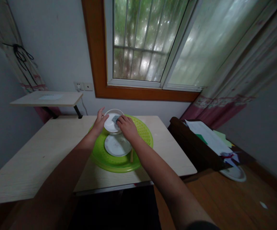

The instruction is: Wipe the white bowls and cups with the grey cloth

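Note:
A white bowl (110,124) is tipped toward me over a round green tray (97,156). At its left rim, my left hand (100,120) grips the side with the thumb over the edge. My right hand (128,126) presses a small grey-blue cloth (115,118) against the inside of the bowl; its fingers are bent around the cloth. Just in front of the bowl, a white plate (117,145) lies flat on the tray. A thin wooden stick, perhaps chopsticks (131,156), rests at the plate's right side, partly below my right wrist.
The tray stands on a pale wooden table (52,156). A small raised shelf (47,98) on black legs is at the back left. Beyond the table's right edge is a dark brown piece of furniture (188,143) with papers (205,134). A window (140,48) is behind.

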A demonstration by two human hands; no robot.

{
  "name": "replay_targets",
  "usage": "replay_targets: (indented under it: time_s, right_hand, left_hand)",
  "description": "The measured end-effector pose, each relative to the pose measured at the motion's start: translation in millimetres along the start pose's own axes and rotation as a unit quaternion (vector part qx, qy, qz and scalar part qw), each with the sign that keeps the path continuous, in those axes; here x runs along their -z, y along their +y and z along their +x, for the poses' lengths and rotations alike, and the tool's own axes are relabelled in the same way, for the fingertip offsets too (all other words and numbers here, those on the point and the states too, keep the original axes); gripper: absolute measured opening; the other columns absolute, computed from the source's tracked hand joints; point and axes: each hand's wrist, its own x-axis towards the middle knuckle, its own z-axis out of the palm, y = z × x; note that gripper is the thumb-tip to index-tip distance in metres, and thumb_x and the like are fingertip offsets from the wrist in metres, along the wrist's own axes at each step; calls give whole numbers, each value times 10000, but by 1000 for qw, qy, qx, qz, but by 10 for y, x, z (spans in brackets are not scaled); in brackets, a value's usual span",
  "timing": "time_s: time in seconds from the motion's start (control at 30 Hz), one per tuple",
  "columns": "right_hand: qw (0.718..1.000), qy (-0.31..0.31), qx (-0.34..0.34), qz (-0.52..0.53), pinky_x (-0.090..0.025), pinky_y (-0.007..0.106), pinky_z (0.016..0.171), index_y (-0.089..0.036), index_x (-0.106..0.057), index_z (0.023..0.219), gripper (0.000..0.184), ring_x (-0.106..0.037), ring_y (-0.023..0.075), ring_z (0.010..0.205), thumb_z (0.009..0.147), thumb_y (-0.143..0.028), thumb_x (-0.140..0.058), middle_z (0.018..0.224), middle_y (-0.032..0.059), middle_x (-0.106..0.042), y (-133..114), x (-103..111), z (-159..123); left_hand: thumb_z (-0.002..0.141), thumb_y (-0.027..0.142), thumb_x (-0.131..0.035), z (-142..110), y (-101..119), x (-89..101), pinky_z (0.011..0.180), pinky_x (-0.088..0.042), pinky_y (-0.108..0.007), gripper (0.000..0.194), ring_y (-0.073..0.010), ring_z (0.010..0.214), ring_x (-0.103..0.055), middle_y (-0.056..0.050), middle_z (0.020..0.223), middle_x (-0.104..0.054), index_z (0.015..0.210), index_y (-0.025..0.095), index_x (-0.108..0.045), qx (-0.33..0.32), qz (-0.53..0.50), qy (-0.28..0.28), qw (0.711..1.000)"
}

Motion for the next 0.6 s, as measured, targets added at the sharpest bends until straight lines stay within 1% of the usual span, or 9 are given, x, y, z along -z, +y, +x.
replay_targets:
  time_s: [0.07,0.17,0.27,0.33,0.4,0.47,0.6]
  right_hand:
    - [1000,6,0,-3,-406,438,1057,-170,-652,1114,209,-451,281,1278,1011,-199,-473,1244,132,-626,-18,17,-2]
    - [1000,1,-13,16,-435,449,1027,-158,-652,1126,220,-432,294,1305,1007,-183,-468,1272,148,-610,-62,-9,-18]
    - [997,-20,-23,73,-467,442,1006,-155,-656,1173,252,-447,295,1288,971,-157,-506,1285,150,-600,-111,-109,-41]
    - [991,-33,-6,133,-455,437,1051,-153,-633,1261,346,-469,284,1270,919,-159,-575,1314,147,-588,-137,-195,-48]
    - [978,-34,22,204,-424,426,1109,-135,-581,1352,498,-474,275,1291,859,-175,-645,1379,154,-555,-153,-268,-45]
    - [960,-24,43,276,-392,415,1149,-116,-535,1404,599,-468,267,1330,826,-184,-676,1437,166,-518,-158,-312,-31]
    - [914,1,70,401,-371,418,1167,-159,-497,1439,597,-479,234,1358,866,-216,-653,1452,144,-522,-141,-333,6]
  left_hand:
    - [857,429,-578,3,20,7,988,-480,-402,508,-242,1084,-597,-70,1142,-614,1327,237,-567,-23,22,-8,999]
    - [878,421,-527,-5,50,7,1116,-396,-431,404,-265,1217,-535,-98,1203,-609,1201,217,-659,-80,94,-6,992]
    - [899,423,-504,-24,67,9,1125,-391,-461,411,-274,1201,-533,-121,1171,-584,1201,193,-662,-114,159,1,981]
    - [914,417,-492,-37,72,14,1115,-403,-464,413,-272,1194,-533,-123,1175,-561,1224,192,-645,-129,182,6,975]
    - [924,408,-482,-47,78,19,1104,-417,-452,401,-265,1194,-531,-115,1183,-545,1238,207,-628,-135,190,16,972]
    - [928,405,-477,-53,85,23,1087,-432,-435,389,-255,1182,-533,-105,1181,-533,1242,222,-616,-132,189,27,973]
    - [941,416,-464,-61,91,25,1076,-435,-423,380,-248,1172,-528,-105,1195,-518,1247,236,-598,-129,171,35,976]
